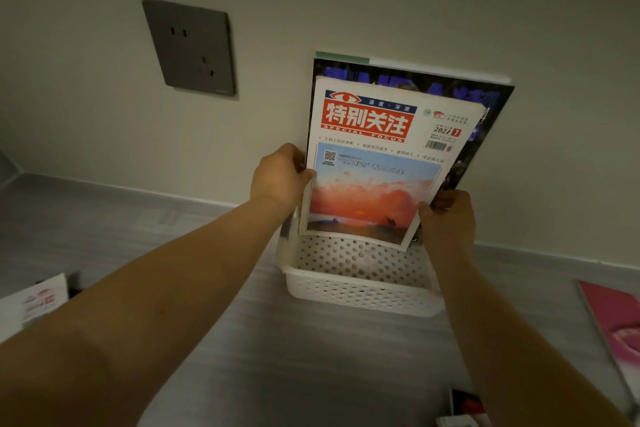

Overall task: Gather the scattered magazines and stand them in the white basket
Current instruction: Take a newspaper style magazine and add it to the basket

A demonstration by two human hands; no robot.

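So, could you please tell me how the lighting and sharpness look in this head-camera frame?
Head view: dim, warm light; the front magazine title is sharp; the pink magazine at the right edge and the one at the left edge are soft; wide-angle distortion skews the wall socket.

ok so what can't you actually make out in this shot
- Whether the sunset-cover magazine, held by the left hand and right hand, touches the white basket floor: its own lower edge hides that.
- The dark magazine behind it: cover mostly blocked.
- The pink magazine: cut off by the right edge.
- The magazine at left: blurred, partly behind the forearm.
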